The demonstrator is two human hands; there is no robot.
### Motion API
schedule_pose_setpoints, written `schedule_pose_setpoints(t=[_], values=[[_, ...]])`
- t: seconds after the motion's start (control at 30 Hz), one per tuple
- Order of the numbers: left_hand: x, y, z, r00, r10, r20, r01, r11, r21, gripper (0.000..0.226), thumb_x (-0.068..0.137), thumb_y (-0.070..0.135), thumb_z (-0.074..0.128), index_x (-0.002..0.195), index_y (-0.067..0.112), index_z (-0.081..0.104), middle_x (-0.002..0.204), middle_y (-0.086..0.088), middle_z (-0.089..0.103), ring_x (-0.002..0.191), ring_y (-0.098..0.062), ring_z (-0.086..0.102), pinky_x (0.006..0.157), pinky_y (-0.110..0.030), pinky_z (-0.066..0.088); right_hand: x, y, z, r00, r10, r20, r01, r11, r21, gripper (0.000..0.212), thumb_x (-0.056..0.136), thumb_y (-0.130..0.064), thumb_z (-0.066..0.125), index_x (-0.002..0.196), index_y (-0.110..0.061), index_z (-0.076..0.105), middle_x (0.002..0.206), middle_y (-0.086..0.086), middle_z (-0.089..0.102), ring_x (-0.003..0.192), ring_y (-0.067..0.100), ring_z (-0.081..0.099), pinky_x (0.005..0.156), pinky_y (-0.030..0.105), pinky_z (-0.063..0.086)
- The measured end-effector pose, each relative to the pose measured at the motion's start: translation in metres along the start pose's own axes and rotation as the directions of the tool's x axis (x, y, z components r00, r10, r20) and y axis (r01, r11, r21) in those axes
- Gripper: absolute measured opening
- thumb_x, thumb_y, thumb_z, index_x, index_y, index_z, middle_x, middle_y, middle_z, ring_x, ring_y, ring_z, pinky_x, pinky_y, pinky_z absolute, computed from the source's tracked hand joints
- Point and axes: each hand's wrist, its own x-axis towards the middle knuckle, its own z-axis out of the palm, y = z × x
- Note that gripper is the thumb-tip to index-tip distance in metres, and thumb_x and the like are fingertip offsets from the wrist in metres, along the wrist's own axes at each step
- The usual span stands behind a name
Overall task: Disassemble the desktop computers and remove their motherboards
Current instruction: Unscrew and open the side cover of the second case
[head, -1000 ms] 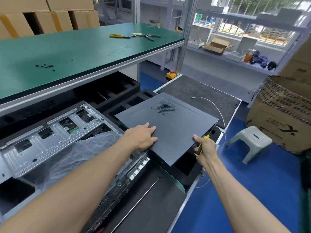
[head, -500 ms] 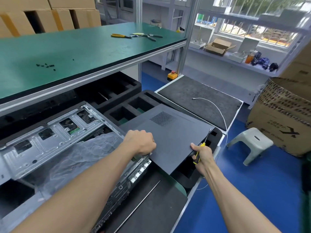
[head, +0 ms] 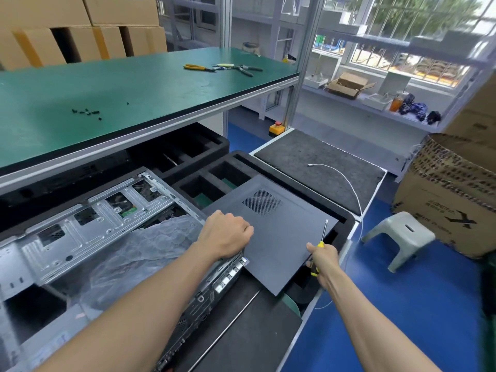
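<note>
An opened desktop case point(head: 88, 232) lies on its side at the left, its metal drive cage showing and a clear plastic sheet point(head: 139, 253) draped inside. Its removed dark side panel point(head: 276, 232), with a vent grille, lies flat on black foam trays point(head: 214, 178) to the right of the case. My left hand point(head: 225, 237) is curled at the panel's left edge, next to the case; whether it grips the panel is unclear. My right hand point(head: 322, 261) holds a yellow-handled screwdriver point(head: 320, 241) at the panel's right edge, shaft pointing away over the panel.
A green shelf point(head: 134, 89) above carries loose black screws point(head: 86, 111) and pliers point(head: 236, 67). A grey mat point(head: 308, 157) with a white cable point(head: 346, 183) lies beyond the trays. A grey stool point(head: 397, 237) and cardboard boxes point(head: 451, 200) stand on the blue floor at right.
The side panel has come down from a raised tilt to lie flat on the foam trays. My left hand curled at its edge; the screwdriver shaft now points up over the panel.
</note>
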Motion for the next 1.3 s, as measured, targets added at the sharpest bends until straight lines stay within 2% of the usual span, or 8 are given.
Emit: schedule_pose_setpoints(t=[0.13, 0.23, 0.33, 0.67, 0.8, 1.0, 1.13, 1.3], values=[[-0.006, -0.003, 0.002, 0.999, 0.028, -0.024, -0.03, 0.998, -0.056, 0.041, 0.093, 0.036, 0.026, 0.059, 0.016, 0.037, 0.053, -0.004, 0.053, 0.058, -0.021, 0.049, 0.071, -0.032, 0.022, -0.005, 0.001, 0.0, 0.999, 0.045, 0.019, -0.047, 0.996, 0.071, 0.006, 0.099, -0.004, 0.059, 0.101, 0.001, 0.056, 0.107, 0.004, 0.053, 0.079, 0.026, 0.064, 0.06, 0.032, 0.05], [-0.011, -0.004, 0.0, 0.999, 0.041, -0.023, -0.043, 0.995, -0.09, 0.042, 0.094, 0.038, 0.023, 0.058, 0.018, 0.035, 0.052, -0.005, 0.052, 0.061, -0.022, 0.05, 0.073, -0.032, 0.021, -0.007, -0.003, 0.001, 0.999, 0.028, 0.022, -0.03, 0.993, 0.116, 0.041, 0.099, 0.0, 0.057, 0.136, 0.013, 0.042, 0.144, 0.008, 0.046, 0.094, 0.026, 0.064, 0.072, 0.034, 0.054], [-0.013, -0.005, -0.004, 0.999, 0.042, -0.007, -0.043, 0.99, -0.133, 0.042, 0.094, 0.037, 0.023, 0.058, 0.019, 0.035, 0.054, -0.007, 0.053, 0.058, -0.02, 0.042, 0.075, -0.031, 0.023, -0.014, -0.012, 0.002, 0.998, -0.045, 0.047, 0.04, 0.995, 0.096, 0.051, 0.1, 0.001, 0.055, 0.148, 0.002, 0.039, 0.16, 0.005, 0.034, 0.105, 0.019, 0.056, 0.082, 0.036, 0.057], [-0.024, -0.012, -0.008, 0.993, 0.066, -0.094, -0.094, 0.941, -0.326, 0.048, 0.103, 0.033, 0.04, 0.057, 0.018, 0.034, 0.05, 0.003, 0.039, 0.053, -0.013, 0.038, 0.079, -0.029, 0.033, -0.058, -0.038, 0.044, 0.917, -0.254, 0.309, 0.264, 0.964, 0.007, 0.026, 0.102, -0.011, 0.057, 0.128, -0.007, 0.057, 0.128, 0.004, 0.057, 0.118, 0.018, 0.056, 0.072, 0.034, 0.063], [-0.035, -0.018, -0.016, 0.995, 0.068, -0.069, -0.089, 0.917, -0.389, 0.036, 0.103, 0.033, 0.042, 0.085, 0.014, 0.067, 0.07, 0.005, 0.064, 0.072, -0.013, 0.057, 0.101, -0.031, 0.035, -0.083, -0.046, 0.058, 0.876, -0.274, 0.397, 0.302, 0.953, -0.007, 0.015, 0.103, -0.015, 0.056, 0.116, -0.013, 0.061, 0.119, 0.01, 0.064, 0.109, 0.02, 0.064, 0.069, 0.036, 0.062], [-0.06, -0.03, -0.04, 0.993, -0.005, -0.122, -0.054, 0.878, -0.476, 0.023, 0.1, 0.028, 0.055, 0.114, 0.018, 0.07, 0.106, 0.007, 0.07, 0.101, -0.01, 0.057, 0.092, -0.032, 0.046, -0.125, -0.053, 0.07, 0.799, -0.313, 0.513, 0.396, 0.917, -0.057, 0.014, 0.104, -0.025, 0.054, 0.112, -0.017, 0.062, 0.102, 0.007, 0.073, 0.09, 0.019, 0.072, 0.058, 0.034, 0.058], [-0.08, -0.042, -0.051, 0.987, -0.075, -0.144, -0.004, 0.873, -0.487, 0.021, 0.098, 0.025, 0.061, 0.115, 0.017, 0.07, 0.11, 0.006, 0.069, 0.105, -0.01, 0.057, 0.096, -0.031, 0.044, -0.146, -0.052, 0.08, 0.757, -0.407, 0.512, 0.566, 0.799, -0.201, 0.012, 0.102, -0.026, 0.054, 0.1, -0.018, 0.063, 0.09, 0.002, 0.071, 0.071, 0.008, 0.058, 0.05, 0.023, 0.044], [-0.109, -0.059, -0.051, 0.984, -0.154, -0.094, 0.087, 0.862, -0.5, 0.012, 0.094, 0.023, 0.067, 0.105, 0.021, 0.07, 0.105, 0.008, 0.068, 0.095, -0.004, 0.057, 0.085, -0.021, 0.043, -0.164, -0.049, 0.092, 0.668, -0.497, 0.554, 0.735, 0.56, -0.383, 0.006, 0.097, -0.017, 0.059, 0.091, -0.017, 0.063, 0.095, 0.0, 0.067, 0.083, 0.018, 0.059, 0.075, 0.037, 0.051]])
